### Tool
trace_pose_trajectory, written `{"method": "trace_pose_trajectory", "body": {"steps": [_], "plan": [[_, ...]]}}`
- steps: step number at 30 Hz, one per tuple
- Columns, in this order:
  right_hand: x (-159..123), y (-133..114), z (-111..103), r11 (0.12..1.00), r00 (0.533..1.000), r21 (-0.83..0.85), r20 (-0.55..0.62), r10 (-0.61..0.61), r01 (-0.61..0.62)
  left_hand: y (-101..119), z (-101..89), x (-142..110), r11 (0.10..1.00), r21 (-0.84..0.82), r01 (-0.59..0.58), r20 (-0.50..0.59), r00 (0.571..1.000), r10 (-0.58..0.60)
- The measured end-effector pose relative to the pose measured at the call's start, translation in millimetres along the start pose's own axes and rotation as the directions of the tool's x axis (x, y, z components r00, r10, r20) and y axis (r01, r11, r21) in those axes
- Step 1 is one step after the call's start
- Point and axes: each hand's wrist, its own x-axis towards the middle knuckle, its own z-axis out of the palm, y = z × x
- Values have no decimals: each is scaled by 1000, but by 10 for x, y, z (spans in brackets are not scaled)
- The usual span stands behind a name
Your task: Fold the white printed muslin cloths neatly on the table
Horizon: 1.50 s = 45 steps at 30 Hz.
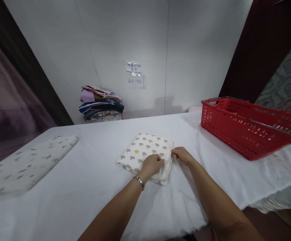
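A white cloth printed with grey mushrooms (145, 144) lies folded into a flat, layered rectangle on the white-covered table (90, 207). One mushroom on it is yellow. My left hand (152, 164), with a silver bracelet at the wrist, is closed at the cloth's near right part, its fingers curled against the fabric. At the right edge, the thumb and fingers of my right hand (182, 155) pinch the cloth's stacked layers. What lies under the left fingers is partly hidden.
Another folded white cloth with a dark leaf-like print (32, 160) lies at the left. On the right stands a red plastic basket (235, 130) with metal handles. A pile of folded fabrics (101, 105) sits against the back wall, beside paper notes (136, 81).
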Motion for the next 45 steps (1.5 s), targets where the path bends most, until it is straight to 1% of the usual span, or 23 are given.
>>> {"method": "trace_pose_trajectory", "body": {"steps": [2, 7, 14, 17, 20, 25, 27, 31, 33, 36, 39, 41, 45], "plan": [[8, 23, 0, 1000, 1000, -21, -4, 3, -3, 7, 10, -16, 999, 31, -10, -13, 1000, 10], [31, 47, 14, 1000, 1000, -14, 13, -12, 12, 48, 43, -95, 991, 58, -123, -61, 990, 126], [46, 50, 43, 996, 999, 83, 39, -38, 35, 78, 128, -150, 969, 181, -167, -59, 982, 180], [61, 24, 74, 992, 999, 120, 19, -34, 31, 74, 150, -137, 970, 183, -162, -56, 983, 175], [91, 4, 107, 990, 1000, 142, -16, -19, 21, 66, 163, -123, 971, 180, -160, -77, 981, 176], [120, 11, 118, 990, 991, 142, -131, -7, 26, 66, 148, -132, 973, 179, -143, -64, 986, 157], [114, 25, 108, 992, 987, 129, -159, 6, 14, 68, 128, -148, 973, 173, -151, -48, 986, 162], [105, 49, 101, 991, 988, 130, -150, 21, -1, 71, 102, -186, 972, 165, -169, -33, 984, 177], [120, 43, 98, 989, 991, 148, -132, 21, -2, 77, 109, -207, 969, 171, -178, -44, 981, 188], [185, 8, 76, 985, 994, 173, -107, 35, -16, 90, 140, -229, 961, 198, -194, -70, 975, 212], [291, -22, 33, 982, 993, 184, -103, 59, -39, 91, 181, -229, 950, 238, -204, -74, 971, 227], [363, -17, 8, 981, 990, 191, -126, 62, -37, 80, 203, -222, 944, 257, -209, -73, 969, 234], [445, 53, 0, 980, 973, 201, -229, 34, 13, 58, 224, -234, 933, 277, -228, -89, 961, 261]]}}
